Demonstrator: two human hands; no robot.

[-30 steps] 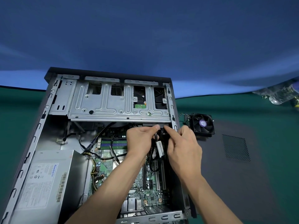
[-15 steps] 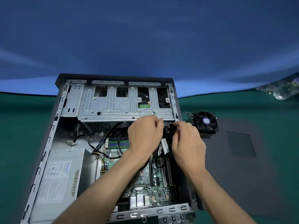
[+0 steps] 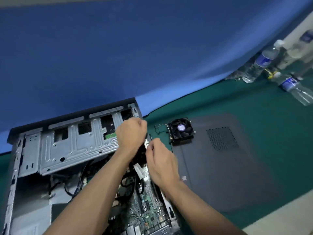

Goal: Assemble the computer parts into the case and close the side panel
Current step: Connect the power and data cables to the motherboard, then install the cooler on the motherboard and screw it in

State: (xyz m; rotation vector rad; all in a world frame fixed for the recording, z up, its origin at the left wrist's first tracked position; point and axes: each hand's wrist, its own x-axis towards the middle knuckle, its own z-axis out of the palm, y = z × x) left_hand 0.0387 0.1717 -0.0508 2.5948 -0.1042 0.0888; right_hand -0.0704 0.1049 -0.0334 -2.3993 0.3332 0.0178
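The open computer case lies on its side at the lower left, with the silver drive cage at the far end and the green motherboard showing at the bottom. My left hand is curled into a fist at the case's far right corner, gripping a bundle of black cables. Just right of it, my right hand pinches the same cables near a white tag. The frame is blurred.
A black CPU cooler fan sits on the green table to the right of the case. The dark grey side panel lies flat beside it. Several plastic water bottles stand and lie at the far right.
The view has swung right and tilted. Both hands have moved toward the case's far right corner and lifted the cables there.
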